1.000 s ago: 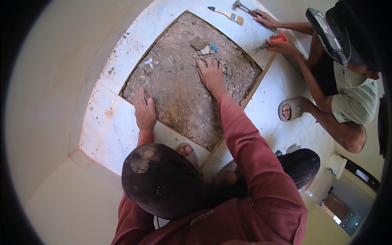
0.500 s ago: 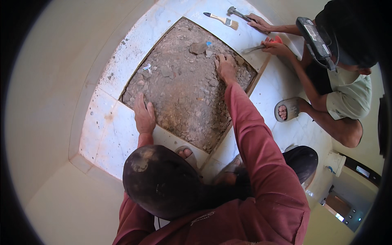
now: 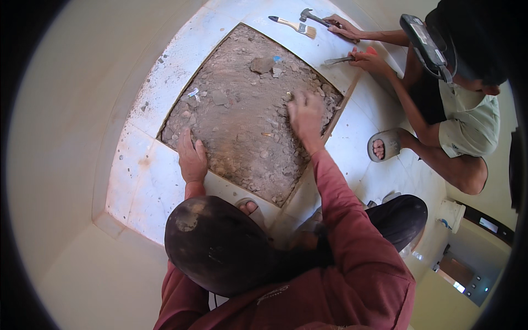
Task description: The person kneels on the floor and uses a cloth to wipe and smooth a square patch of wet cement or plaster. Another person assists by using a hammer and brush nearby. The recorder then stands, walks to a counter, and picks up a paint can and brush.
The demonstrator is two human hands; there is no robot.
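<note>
A square bed of grey-brown rubble and dirt [image 3: 236, 132] lies sunk within white marble-look floor tiles [image 3: 132, 165]. My left hand [image 3: 192, 162] rests at its near-left edge, fingers stretched out over the dirt and holding nothing. Over the right part of the bed is my right hand [image 3: 306, 116], blurred by motion, its fingers pointing down toward the loose stones. Whether it grips anything is hidden by the blur. A larger flat stone [image 3: 262, 65], a blue scrap [image 3: 276, 58] and a white scrap [image 3: 193, 94] lie farther up in the dirt.
At the right a co-worker squats, one hand on a claw hammer [image 3: 314, 17], the other holding a flat-bladed chisel [image 3: 338, 60]. A paintbrush [image 3: 294, 26] lies on the far tiles. Walls curve along the left. A white bucket [image 3: 452, 214] stands at the right.
My right hand has come nearer to me from farther up the rubble, and it is now blurred. My left hand stays at the edge. The view has shifted slightly.
</note>
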